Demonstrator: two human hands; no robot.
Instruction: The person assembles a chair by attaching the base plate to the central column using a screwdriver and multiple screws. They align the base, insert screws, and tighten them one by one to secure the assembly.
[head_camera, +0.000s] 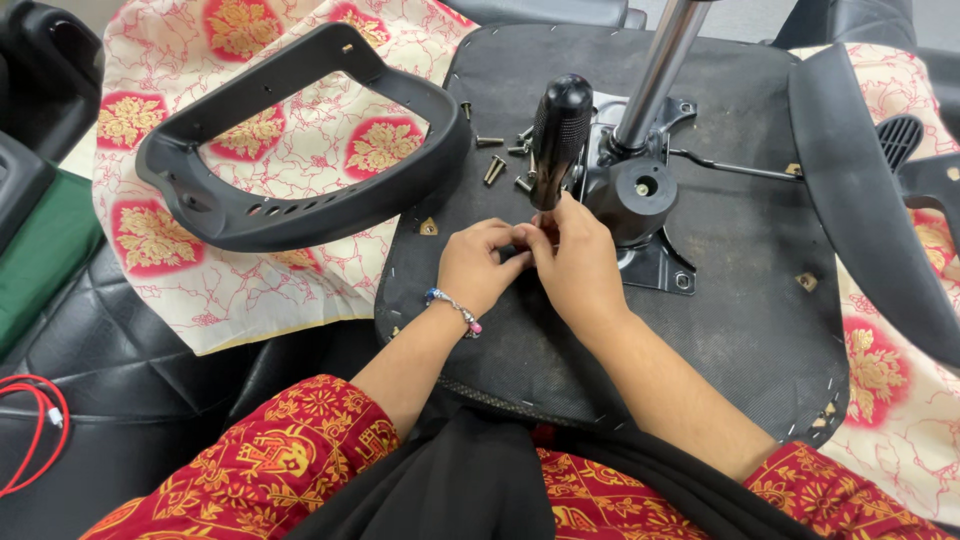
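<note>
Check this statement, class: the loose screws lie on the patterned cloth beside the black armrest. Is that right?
Not quite. The head view shows the loose screws lying on the upturned black seat base, beside the metal mechanism, not on the patterned cloth.

hands (530, 262): 2 | screwdriver (558, 135): 1 | loose screws (494, 168): about 7 | armrest (300, 150): 1

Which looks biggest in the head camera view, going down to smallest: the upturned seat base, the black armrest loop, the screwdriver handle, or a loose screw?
1. Upturned seat base
2. Black armrest loop
3. Screwdriver handle, held upright at the fingers
4. Loose screw

The gaps are wide, so nearness to the camera does not change the order.
</note>
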